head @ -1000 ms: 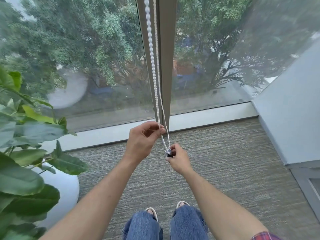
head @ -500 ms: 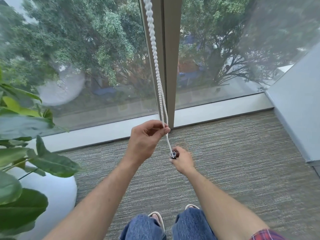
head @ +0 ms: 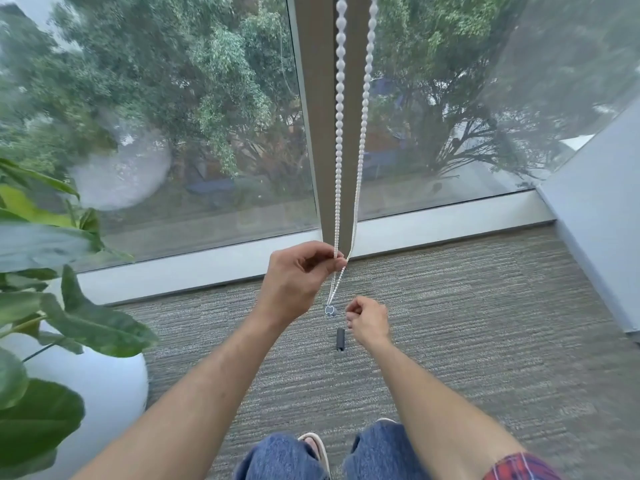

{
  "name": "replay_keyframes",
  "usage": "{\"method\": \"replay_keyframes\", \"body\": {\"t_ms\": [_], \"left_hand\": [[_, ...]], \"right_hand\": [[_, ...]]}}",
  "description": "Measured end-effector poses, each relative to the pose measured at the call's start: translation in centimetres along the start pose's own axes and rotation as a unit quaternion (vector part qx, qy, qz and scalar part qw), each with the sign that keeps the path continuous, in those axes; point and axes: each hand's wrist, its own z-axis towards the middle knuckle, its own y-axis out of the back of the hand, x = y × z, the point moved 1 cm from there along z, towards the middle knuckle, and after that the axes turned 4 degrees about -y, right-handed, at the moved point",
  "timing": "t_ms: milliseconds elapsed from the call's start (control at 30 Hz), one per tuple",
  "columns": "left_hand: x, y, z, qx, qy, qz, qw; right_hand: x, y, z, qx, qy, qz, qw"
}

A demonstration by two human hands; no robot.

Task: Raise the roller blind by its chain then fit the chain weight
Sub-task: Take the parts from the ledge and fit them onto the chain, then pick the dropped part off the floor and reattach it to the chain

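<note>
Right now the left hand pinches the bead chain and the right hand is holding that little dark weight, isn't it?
Not quite. The left hand does pinch the bead chain, but the right hand holds nothing: the head view shows the little dark weight apart from its fingers, lower in the picture than the clear connector at the chain's bottom, seen against the carpet.

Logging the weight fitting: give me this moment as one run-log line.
left hand: pinches bead chain | right hand: curled, holds nothing | chain weight: off chain, below clear connector, apart from right hand | fit: not done
</note>
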Motion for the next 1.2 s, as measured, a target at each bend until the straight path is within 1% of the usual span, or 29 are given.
{"method": "replay_keyframes", "body": {"t_ms": [100, 267, 400, 567, 733, 900, 1067, 1133, 1200], "left_hand": [[0.3, 0.5, 0.7, 0.003, -0.016, 0.009, 1.0], [2.5, 0.8, 0.1, 0.002, -0.002, 0.007, 1.0], [3.6, 0.7, -1.6, -0.006, 0.046, 0.007, 0.999], [2.4, 1.1, -2.6, 0.001, 0.085, 0.023, 0.996], [3.1, 1.9, -3.1, -0.004, 0.139, 0.015, 0.99], [7.1, 1.5, -4.2, -0.009, 0.127, 0.061, 0.99], [13.2, 0.4, -6.0, -0.04, 0.109, 0.089, 0.989], [16.3, -0.2, -7.2, -0.025, 0.126, 0.108, 0.986], [19.8, -1.0, -8.5, 0.016, 0.14, 0.138, 0.98]], "right_hand": [[-0.7, -0.2, 0.5, 0.006, -0.012, 0.009, 1.0], [-3.3, -0.9, 0.8, 0.025, -0.028, 0.034, 0.999], [-3.9, -0.8, -0.7, 0.023, -0.035, 0.055, 0.998], [-2.3, 0.6, -3.0, 0.023, -0.021, 0.077, 0.997], [-2.2, 1.7, -4.2, 0.018, -0.009, 0.048, 0.999], [-4.1, 0.3, -2.5, 0.029, -0.002, 0.0, 1.0], [-6.9, -2.7, 0.8, 0.048, 0.028, -0.048, 0.997], [-8.1, -3.9, 2.4, 0.058, 0.04, -0.075, 0.995], [-9.5, -5.2, 4.1, 0.07, 0.049, -0.095, 0.992]]}}
